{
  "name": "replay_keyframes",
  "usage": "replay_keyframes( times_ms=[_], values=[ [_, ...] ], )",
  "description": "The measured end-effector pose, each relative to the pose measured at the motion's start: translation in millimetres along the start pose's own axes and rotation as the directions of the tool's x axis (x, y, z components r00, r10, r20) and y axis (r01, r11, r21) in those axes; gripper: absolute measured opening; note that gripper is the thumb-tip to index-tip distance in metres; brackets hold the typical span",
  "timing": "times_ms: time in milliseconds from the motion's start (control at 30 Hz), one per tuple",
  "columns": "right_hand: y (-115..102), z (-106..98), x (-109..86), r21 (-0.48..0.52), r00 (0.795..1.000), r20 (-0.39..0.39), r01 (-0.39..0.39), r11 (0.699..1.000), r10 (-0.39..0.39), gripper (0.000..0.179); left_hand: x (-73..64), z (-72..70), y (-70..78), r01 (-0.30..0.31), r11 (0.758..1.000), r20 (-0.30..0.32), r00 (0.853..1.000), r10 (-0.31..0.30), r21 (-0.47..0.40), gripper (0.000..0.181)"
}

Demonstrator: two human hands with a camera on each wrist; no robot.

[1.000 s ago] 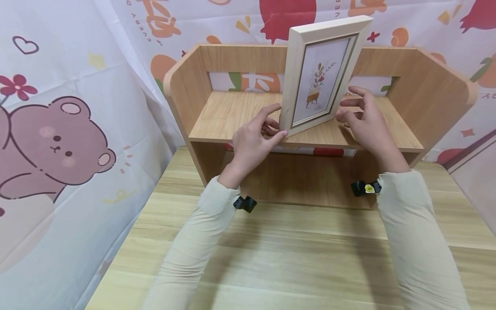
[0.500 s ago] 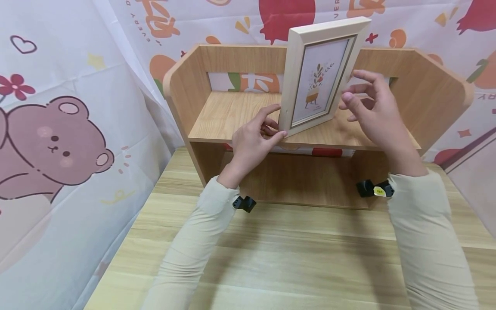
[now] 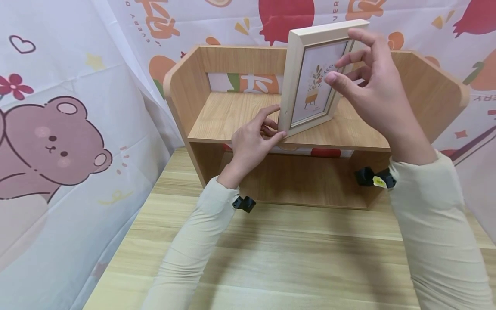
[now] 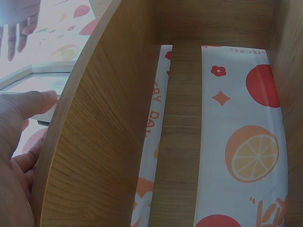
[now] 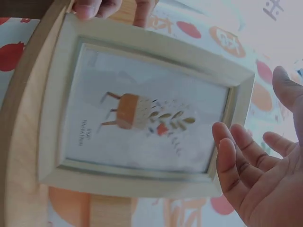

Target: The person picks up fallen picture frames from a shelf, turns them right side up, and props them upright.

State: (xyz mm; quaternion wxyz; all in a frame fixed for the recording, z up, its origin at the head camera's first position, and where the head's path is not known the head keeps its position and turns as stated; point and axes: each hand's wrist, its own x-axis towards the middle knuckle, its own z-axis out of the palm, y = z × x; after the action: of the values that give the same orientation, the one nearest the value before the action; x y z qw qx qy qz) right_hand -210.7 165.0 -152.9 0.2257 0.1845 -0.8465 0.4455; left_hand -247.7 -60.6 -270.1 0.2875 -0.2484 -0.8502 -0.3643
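Observation:
A pale wooden picture frame [image 3: 294, 82] with a plant print stands upright, turned at an angle, on the upper board of a small wooden shelf [image 3: 232, 107]. My left hand [image 3: 252, 137] grips its lower left corner, thumb in front and fingers around the side; in the left wrist view the thumb [image 4: 40, 103] lies on the frame's edge. In the head view my right hand [image 3: 373, 82] is raised before the frame's right side and hides part of it. The right wrist view has those fingers [image 5: 246, 165] spread and loosely bent by the frame's top end, holding nothing.
The shelf has raised side panels [image 3: 434, 86] and a lower compartment [image 3: 302, 178]. It stands on a light wood-grain table [image 3: 271, 254]. Printed cloth with fruit [image 3: 286, 17] hangs behind, and a bear-print cloth [image 3: 58, 142] hangs at left.
My right hand has come away from the frame's lower right side and risen towards its upper right. The left hand and the frame have stayed nearly still.

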Motion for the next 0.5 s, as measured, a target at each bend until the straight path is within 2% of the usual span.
replay_keyframes(
  times_ms=[233, 500],
  values=[
    [-18.2, 4.7, 5.7, -0.139, 0.999, 0.013, 0.034, 0.990, -0.033, 0.079, 0.1, 0.4, -1.2, 0.005, 1.000, 0.003, 1.000, -0.005, 0.013, 0.055],
    [-26.2, 11.3, 12.2, -0.300, 0.998, 0.022, 0.058, 0.952, -0.054, 0.084, -0.1, 1.0, -2.1, -0.021, 1.000, -0.003, 1.000, 0.021, 0.008, 0.055]
  ],
)
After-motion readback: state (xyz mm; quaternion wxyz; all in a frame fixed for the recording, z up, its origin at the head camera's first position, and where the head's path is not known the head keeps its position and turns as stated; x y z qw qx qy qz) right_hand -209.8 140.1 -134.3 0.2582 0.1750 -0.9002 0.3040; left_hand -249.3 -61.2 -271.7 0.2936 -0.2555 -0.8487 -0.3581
